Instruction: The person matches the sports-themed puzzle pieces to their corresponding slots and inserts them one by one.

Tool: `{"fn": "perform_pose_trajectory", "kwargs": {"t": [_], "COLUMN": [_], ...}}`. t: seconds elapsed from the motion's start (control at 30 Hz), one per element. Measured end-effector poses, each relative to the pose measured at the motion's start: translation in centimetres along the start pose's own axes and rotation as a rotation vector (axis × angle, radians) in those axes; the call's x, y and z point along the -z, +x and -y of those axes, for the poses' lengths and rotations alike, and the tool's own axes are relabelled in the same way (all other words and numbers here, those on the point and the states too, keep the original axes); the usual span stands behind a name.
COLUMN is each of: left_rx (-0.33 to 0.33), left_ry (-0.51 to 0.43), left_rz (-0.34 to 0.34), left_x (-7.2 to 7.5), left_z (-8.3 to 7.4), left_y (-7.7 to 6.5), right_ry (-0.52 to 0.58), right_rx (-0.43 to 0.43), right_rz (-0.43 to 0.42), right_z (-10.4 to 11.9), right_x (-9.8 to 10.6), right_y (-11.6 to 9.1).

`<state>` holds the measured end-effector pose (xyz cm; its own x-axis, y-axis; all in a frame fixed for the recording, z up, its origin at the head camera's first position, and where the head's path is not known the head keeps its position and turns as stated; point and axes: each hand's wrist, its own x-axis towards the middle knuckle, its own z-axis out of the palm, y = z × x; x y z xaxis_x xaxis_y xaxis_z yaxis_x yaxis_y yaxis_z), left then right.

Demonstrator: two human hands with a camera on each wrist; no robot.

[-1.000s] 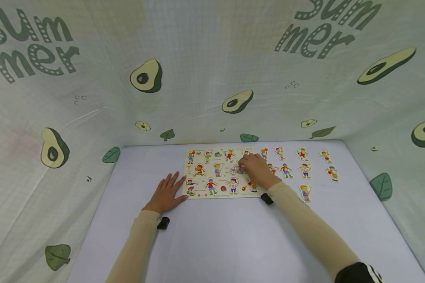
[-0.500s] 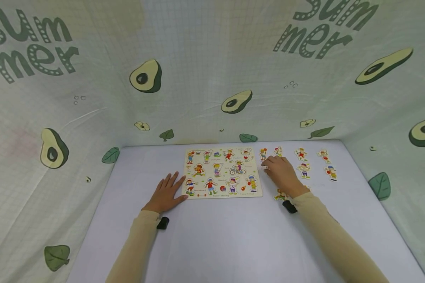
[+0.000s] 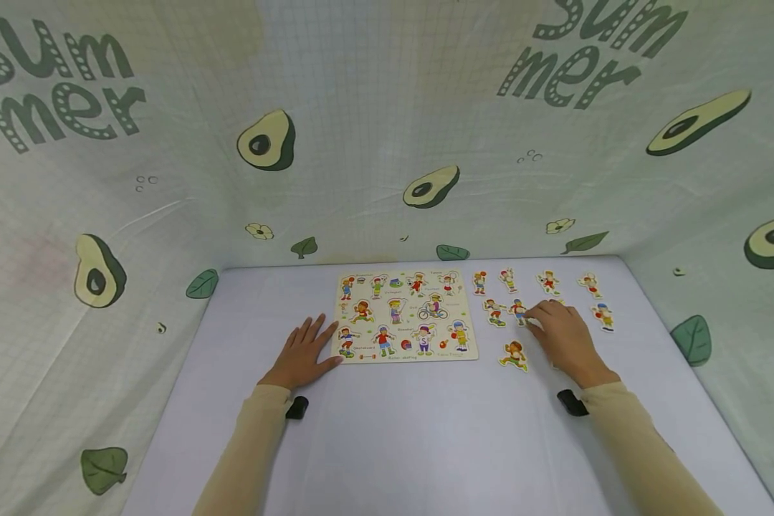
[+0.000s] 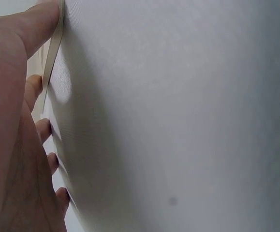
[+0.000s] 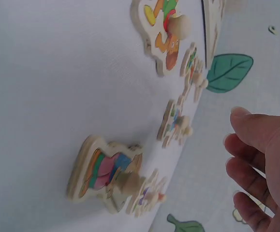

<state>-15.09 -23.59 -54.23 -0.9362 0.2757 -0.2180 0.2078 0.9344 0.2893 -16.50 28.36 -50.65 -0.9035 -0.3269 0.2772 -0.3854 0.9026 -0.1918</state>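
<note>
My left hand (image 3: 299,355) lies flat with fingers spread, thumb at the lower left corner of the wooden puzzle board (image 3: 413,297). In the left wrist view, the thumb (image 4: 38,29) touches the board's edge. My right hand (image 3: 564,337) is over the loose puzzle pieces right of the board, fingers loosely bent, with nothing between thumb and fingers in the right wrist view. Its fingertips are near a blue-helmeted child piece (image 3: 518,309). A running child piece (image 3: 514,355) lies nearer me. A knobbed golfer piece (image 5: 106,169) shows in the right wrist view; the hand hides it in the head view.
More knobbed pieces lie around: a skateboarder (image 3: 494,313), a footballer (image 3: 548,282), and several others toward the back and right. A cloth backdrop (image 3: 348,179) printed with avocados rises behind the white table (image 3: 387,437).
My right hand has moved from the cyclist picture on the board rightward to the loose pieces, uncovering the cyclist, skateboarder and running child. My left hand has stayed put.
</note>
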Motion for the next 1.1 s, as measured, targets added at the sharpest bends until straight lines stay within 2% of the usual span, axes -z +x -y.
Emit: {"fn": "perform_pose_trajectory", "kwargs": {"t": [0.27,0.53,1.1], "left_rx": [0.003,-0.001,0.005], "left_ry": [0.031,0.028,0.019], "left_rz": [0.019,0.015,0.012], "left_x": [-0.2,-0.2,0.2], "left_z": [0.1,0.2,-0.1], "left_y": [0.2,0.2,-0.1], "right_ry": [-0.028,-0.018,-0.015], "right_rx": [-0.092,-0.109,-0.148], "right_rz": [0.071,0.081,0.14], "right_z": [-1.3,-2.3,-2.8], "right_x": [0.8,0.6,0.0], "right_y": [-2.6,-4.5,-6.0]}}
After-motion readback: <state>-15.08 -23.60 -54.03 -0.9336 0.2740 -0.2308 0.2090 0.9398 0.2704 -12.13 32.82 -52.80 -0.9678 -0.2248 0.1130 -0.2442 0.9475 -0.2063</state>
